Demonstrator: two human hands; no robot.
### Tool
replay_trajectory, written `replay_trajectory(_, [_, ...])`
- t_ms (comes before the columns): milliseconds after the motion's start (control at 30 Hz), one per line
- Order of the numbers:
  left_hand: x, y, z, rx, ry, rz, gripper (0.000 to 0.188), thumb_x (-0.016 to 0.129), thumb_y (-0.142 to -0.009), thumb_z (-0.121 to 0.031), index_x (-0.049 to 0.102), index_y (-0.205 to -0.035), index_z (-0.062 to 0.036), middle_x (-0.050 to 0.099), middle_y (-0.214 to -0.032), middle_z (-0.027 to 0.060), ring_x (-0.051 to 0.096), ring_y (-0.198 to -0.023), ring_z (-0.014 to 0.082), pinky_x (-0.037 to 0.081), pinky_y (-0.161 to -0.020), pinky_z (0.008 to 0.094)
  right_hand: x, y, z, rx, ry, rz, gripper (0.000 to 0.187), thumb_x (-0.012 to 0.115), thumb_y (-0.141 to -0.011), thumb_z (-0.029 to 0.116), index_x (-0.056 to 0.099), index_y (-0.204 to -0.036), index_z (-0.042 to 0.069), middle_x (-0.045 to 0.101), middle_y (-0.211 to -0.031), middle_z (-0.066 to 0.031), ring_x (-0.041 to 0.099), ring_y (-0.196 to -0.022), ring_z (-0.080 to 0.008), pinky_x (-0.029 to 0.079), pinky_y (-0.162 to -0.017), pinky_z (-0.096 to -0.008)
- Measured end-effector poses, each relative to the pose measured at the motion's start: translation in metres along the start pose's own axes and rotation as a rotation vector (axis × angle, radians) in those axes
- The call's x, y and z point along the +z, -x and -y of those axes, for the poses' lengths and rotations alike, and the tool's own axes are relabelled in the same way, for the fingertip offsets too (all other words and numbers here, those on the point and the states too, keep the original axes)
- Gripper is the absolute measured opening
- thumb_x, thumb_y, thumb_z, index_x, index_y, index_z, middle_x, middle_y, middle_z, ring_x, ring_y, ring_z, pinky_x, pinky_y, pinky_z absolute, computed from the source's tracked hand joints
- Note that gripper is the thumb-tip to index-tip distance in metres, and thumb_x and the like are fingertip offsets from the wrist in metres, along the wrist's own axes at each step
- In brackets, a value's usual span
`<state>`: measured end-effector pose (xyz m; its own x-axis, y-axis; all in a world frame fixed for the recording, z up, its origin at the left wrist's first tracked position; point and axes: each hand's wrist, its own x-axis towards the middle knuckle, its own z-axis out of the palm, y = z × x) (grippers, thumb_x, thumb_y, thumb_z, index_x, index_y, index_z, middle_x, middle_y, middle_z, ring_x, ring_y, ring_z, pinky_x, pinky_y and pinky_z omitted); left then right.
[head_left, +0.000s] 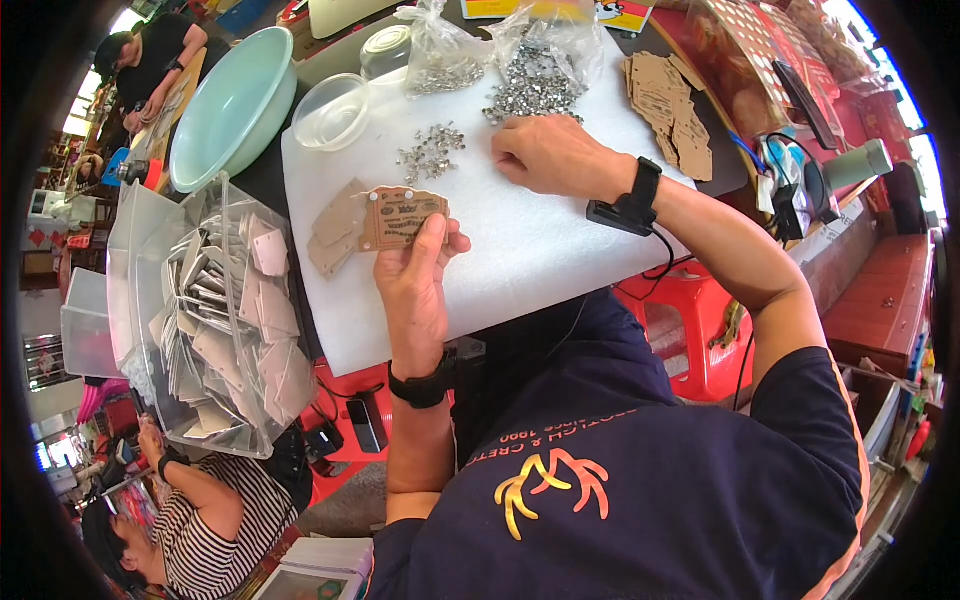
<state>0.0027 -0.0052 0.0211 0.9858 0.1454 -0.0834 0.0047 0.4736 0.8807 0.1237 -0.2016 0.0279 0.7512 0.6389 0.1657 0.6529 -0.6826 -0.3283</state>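
My left hand [420,275] pinches a printed brown cardboard card [400,222] between thumb and fingers, above the white foam sheet [540,270]. Small pale round pieces sit at the card's top corners. Further cards [338,232] lie fanned on the sheet behind and left of it. My right hand [545,155] is closed, knuckles up, just in front of a heap of small silvery metal pieces [530,85]; its fingertips are hidden. A smaller scatter of the same silvery pieces [432,152] lies between the hands.
Left stands a clear plastic bin [265,400] full of cards, beside a pale green basin [275,90]. Round clear tubs [332,112] and plastic bags [440,50] line the far side. A stack of brown cards [665,110] lies far right. Two people work at left.
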Motion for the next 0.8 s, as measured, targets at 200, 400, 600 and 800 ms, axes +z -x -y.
replay_trajectory(200, [0.007,-0.003,-0.004,-0.016,-0.006,0.007,0.014,0.059,-0.095,-0.012,0.061,-0.106,-0.0025,0.063,-0.092,0.0055,0.060,-0.081,0.0147,0.051,-0.072,0.0316,-0.013,0.003,0.013,0.017,-0.495,0.027,0.015,0.063,-0.087,0.017,0.065,-0.091,0.003,0.062,-0.073,-0.0058,0.059,-0.062,-0.0170,0.048,-0.060,-0.0313])
replay_trajectory(400, [0.021,-0.005,-0.007,-0.024,0.049,0.079,0.015,0.060,-0.095,-0.015,0.060,-0.105,-0.0031,0.063,-0.091,0.0056,0.060,-0.078,0.0149,0.052,-0.073,0.0315,-0.032,0.013,0.039,0.271,-0.982,0.202,0.019,0.061,-0.093,0.020,0.066,-0.095,0.002,0.058,-0.071,0.0022,0.054,-0.064,-0.0052,0.045,-0.058,-0.0227])
replay_trajectory(600, [0.022,-0.007,-0.004,-0.026,0.058,0.177,0.019,0.056,-0.098,-0.020,0.059,-0.108,-0.0037,0.062,-0.092,0.0060,0.059,-0.081,0.0156,0.051,-0.075,0.0331,-0.037,0.018,0.047,0.324,-1.122,0.151,0.021,0.061,-0.094,0.021,0.065,-0.094,0.001,0.058,-0.071,0.0021,0.052,-0.063,-0.0045,0.044,-0.058,-0.0220])
replay_trajectory(800, [0.031,-0.006,-0.005,0.008,0.040,0.249,0.026,0.046,-0.103,-0.025,0.057,-0.112,-0.0037,0.061,-0.092,0.0059,0.060,-0.082,0.0155,0.052,-0.075,0.0327,-0.040,0.025,0.049,0.334,-1.112,0.137,0.020,0.060,-0.093,0.021,0.065,-0.096,0.002,0.058,-0.072,0.0021,0.053,-0.066,-0.0045,0.043,-0.061,-0.0206])
